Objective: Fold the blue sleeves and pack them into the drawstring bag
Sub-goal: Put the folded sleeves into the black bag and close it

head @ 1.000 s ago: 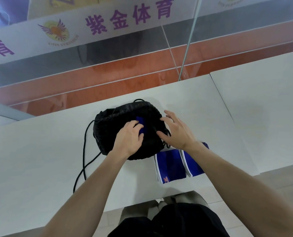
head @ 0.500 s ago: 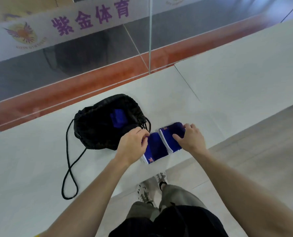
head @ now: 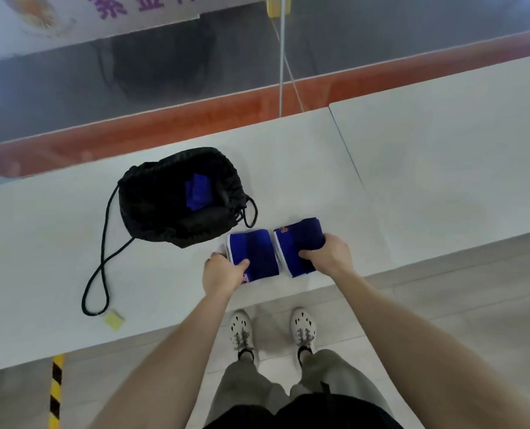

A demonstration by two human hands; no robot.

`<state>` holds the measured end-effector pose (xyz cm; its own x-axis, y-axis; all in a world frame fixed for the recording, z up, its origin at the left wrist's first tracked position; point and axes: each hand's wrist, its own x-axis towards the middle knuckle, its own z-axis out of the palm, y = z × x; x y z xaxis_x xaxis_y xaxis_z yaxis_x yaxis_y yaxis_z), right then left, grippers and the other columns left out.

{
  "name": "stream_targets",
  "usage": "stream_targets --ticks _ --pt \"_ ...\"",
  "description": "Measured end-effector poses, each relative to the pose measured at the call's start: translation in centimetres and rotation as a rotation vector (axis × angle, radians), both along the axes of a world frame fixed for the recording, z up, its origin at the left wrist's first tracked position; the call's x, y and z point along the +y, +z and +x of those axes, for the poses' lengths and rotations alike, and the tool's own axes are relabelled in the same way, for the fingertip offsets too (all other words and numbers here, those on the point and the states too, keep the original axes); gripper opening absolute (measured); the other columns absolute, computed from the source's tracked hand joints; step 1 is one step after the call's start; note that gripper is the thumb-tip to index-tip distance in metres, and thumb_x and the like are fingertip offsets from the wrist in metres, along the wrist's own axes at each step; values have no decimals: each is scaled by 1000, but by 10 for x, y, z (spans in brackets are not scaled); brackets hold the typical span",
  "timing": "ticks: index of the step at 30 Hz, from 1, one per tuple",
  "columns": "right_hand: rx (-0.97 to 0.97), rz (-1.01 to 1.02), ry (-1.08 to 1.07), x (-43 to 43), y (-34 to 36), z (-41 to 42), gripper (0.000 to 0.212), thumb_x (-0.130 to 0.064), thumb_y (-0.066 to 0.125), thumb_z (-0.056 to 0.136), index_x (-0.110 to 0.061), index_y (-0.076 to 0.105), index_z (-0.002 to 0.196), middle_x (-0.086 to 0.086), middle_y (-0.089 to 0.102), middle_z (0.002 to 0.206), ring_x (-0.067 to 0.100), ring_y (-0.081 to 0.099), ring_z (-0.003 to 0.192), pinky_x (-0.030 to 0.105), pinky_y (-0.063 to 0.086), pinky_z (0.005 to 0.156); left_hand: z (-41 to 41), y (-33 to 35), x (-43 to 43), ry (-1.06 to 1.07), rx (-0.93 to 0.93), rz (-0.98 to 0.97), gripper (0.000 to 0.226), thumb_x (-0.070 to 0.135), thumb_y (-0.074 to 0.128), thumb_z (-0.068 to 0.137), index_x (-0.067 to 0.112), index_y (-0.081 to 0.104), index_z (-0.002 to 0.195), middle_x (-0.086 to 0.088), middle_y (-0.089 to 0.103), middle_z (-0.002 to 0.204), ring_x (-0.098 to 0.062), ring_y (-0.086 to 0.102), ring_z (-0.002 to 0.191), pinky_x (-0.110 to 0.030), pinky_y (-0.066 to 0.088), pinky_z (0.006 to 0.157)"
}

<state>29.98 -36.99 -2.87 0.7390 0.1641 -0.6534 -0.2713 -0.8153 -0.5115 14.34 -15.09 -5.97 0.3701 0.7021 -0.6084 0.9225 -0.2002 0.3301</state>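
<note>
The black drawstring bag (head: 164,209) lies open on the white table (head: 304,168), with one folded blue sleeve (head: 197,191) showing inside its mouth. Two more folded blue sleeves lie side by side just right of the bag, near the table's front edge. My left hand (head: 221,272) pinches the near left corner of the left sleeve (head: 256,250). My right hand (head: 327,253) grips the right side of the right sleeve (head: 297,241), thumb on top.
The bag's black cord (head: 102,258) loops left toward the front edge, ending by a small yellow tag (head: 115,320). A second white table (head: 458,150) adjoins on the right. A thin pole (head: 282,57) rises behind the table. My shoes (head: 242,329) stand below the edge.
Both hands left the bag's mouth and came down to the two sleeves beside it, each now holding one. The view tilted downward.
</note>
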Motion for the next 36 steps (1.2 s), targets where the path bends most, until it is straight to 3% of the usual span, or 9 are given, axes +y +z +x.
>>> stream_targets --ticks 5,8,11,16,19,24,27,33,36 --pt "30 149 -98 -24 4 3 24 -20 72 89 -16 60 110 4 71 103 22 70 90 35 57 69 1 8 -10 137 -52 -96 46 45 91 86 11 73 110 -7 79 105 -29 75 98 -38 57 81" --pt "31 80 -2 -31 0 5 28 -24 70 92 -15 56 116 3 70 106 19 67 88 36 55 70 -2 13 -15 213 -156 -137 52 38 91 89 8 67 123 -10 76 117 -31 74 107 -41 59 86" --pt "-105 -55 144 -33 -2 4 38 -33 73 91 -13 54 118 4 66 107 25 66 91 38 53 73 -8 18 -19 256 -265 -240 41 29 88 94 9 61 118 -13 74 118 -32 75 106 -48 64 90" --pt "-334 -168 312 -40 -3 5 62 -47 77 86 -10 52 130 7 57 120 30 60 108 39 53 82 -7 29 -25 356 -360 -320 34 19 83 98 6 61 120 -9 75 116 -23 77 101 -30 59 70" --pt "-391 -170 338 -43 -4 2 64 -50 77 86 -11 52 130 5 57 117 28 58 104 37 53 80 -3 30 -28 363 -339 -277 31 15 84 94 2 61 109 -8 77 107 -24 77 97 -35 57 71" --pt "-647 33 461 -54 -3 -6 34 -33 80 88 -16 64 112 -1 60 108 23 57 99 36 52 85 -4 27 -29 404 -296 -234 27 15 83 89 10 58 96 -8 76 101 -24 76 90 -46 62 84" --pt "-526 99 680 -54 -8 -18 15 -29 75 95 -18 68 103 -4 59 99 23 61 97 35 51 77 -12 22 -30 347 -167 -148 29 24 84 87 11 63 102 -6 76 100 -26 76 92 -47 66 87" --pt "-463 105 748 -34 -14 -31 8 -28 65 102 -19 65 102 -2 58 101 26 58 98 39 51 79 -47 18 -39 313 2 -220 29 25 85 84 2 75 100 -14 83 85 -32 83 71 -51 71 78" --pt "-530 88 764 -30 -13 -28 11 -29 70 96 -19 67 99 -1 58 102 27 59 100 39 50 84 -59 14 -50 407 8 -332 30 27 82 90 3 74 106 -16 82 92 -32 83 79 -48 72 77"
